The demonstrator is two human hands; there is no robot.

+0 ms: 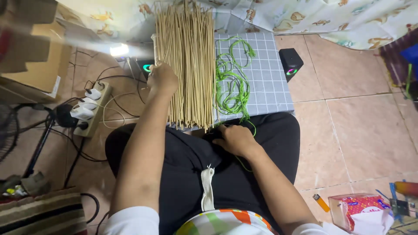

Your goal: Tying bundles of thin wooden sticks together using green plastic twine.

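Thin tan sticks (186, 65) lie bundled lengthwise on small checked bench (270, 82), 12 o'clock from lap. Left hand (162, 79) rests on bundle's 9 o'clock edge, grip curled over outer sticks; whether it pinches any, cannot tell. Right hand (235, 140) at 6 o'clock end, grip closed on green string (233, 82), which lies looped beside the sticks at 3 o'clock. Sticks likely light, stiff, brittle, prone to roll: take mid-length. String soft, tangles easily.

Tan sticks (186, 65) and green cord (233, 82) lie on a grey white-gridded mat (270, 74).
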